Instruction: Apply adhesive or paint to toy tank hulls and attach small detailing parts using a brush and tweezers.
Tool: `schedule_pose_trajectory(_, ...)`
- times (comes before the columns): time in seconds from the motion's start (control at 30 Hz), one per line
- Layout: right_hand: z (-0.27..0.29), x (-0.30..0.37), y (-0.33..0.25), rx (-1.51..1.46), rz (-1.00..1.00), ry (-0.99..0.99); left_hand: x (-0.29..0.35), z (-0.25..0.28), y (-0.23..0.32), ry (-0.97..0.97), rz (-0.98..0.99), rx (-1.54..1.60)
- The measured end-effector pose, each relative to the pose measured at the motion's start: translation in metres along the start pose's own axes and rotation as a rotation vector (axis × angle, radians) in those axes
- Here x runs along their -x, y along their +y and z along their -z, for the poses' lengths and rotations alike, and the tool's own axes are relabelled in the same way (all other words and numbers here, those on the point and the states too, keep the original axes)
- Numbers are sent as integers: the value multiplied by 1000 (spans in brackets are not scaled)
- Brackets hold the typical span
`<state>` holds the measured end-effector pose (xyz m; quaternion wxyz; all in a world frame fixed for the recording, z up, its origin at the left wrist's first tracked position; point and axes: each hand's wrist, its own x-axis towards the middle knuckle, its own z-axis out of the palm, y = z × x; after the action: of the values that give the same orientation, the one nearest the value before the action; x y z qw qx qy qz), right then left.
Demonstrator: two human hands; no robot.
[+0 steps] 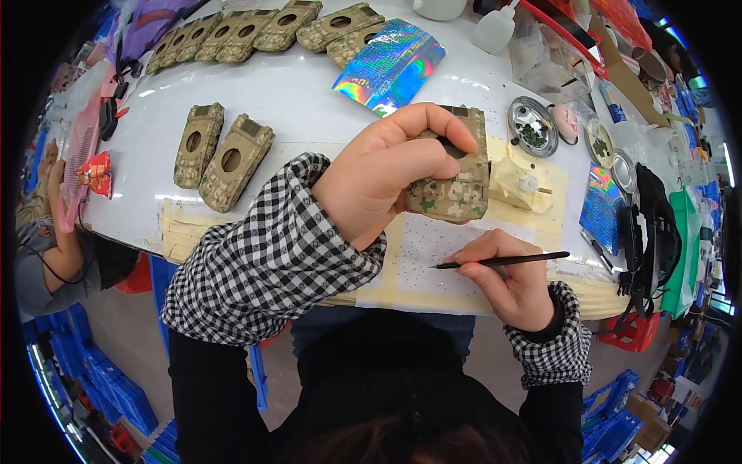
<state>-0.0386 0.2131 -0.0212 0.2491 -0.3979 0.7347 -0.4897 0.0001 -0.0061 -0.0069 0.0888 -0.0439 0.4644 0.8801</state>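
Note:
My left hand (390,166) is closed round a camouflage-patterned model tank hull (456,189), holding it raised over the table. My fingers cover part of its round opening. Below and to the right, my right hand (514,282) grips a slim black pointed tool (533,258); I cannot tell whether it is tweezers or a brush. The tool's tip points left, over a white sheet (410,290) dotted with many tiny dark specks. Yellowish tape borders the sheet.
Two similar hulls (236,162) lie to the left, with several more in a row (282,23) at the back. Iridescent pouches (390,66), a round dish of dark green bits (533,127) and a taped block with a peg (525,184) surround the work. Another person (50,263) sits at far left.

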Motion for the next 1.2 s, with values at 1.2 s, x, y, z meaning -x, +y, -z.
schedule_pose_trajectory(1.2, 0, 1, 2, 0, 30, 11, 0, 0, 2, -5, -14, -37)
